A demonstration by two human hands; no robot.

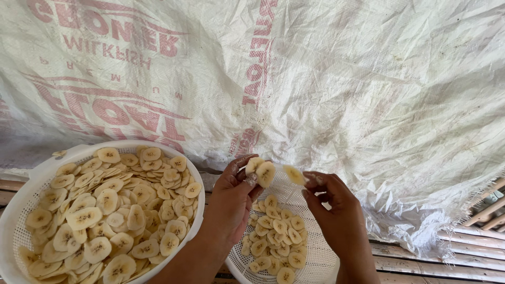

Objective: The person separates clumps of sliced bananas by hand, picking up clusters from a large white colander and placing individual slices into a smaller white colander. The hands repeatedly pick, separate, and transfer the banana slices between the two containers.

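**Banana slices held above the small basket**

While both hands are raised over the small white basket point(315, 247), each pinches banana slices. Left hand point(231, 202): grip pressed together on a small stack of slices point(261, 172), thumb and fingertips closed around it; the stack stands just above the basket's far rim. Right hand point(336, 210): grip closed on a single slice point(294, 174), pinched between thumb and forefinger, held just beside the left hand's stack, apart from it by a narrow gap. The slices are pale yellow, round to oval, with darker centres.

Small white basket: perforated plastic, partly filled; a loose layer of slices point(276, 236) lies in its left and middle part, with bare mesh showing along the right wall. It sits directly under both hands.

Large white basket point(31, 173): to the left, well filled, slices heaped point(110, 210) nearly to the rim. Its right edge is just beside the left forearm.

Behind both baskets, a white woven plastic sheet point(368, 94) with faded red print is spread out, wrinkled and stained. At lower right, bamboo slats point(447, 257) show beneath the sheet's edge; more slats appear at far left under the large basket.
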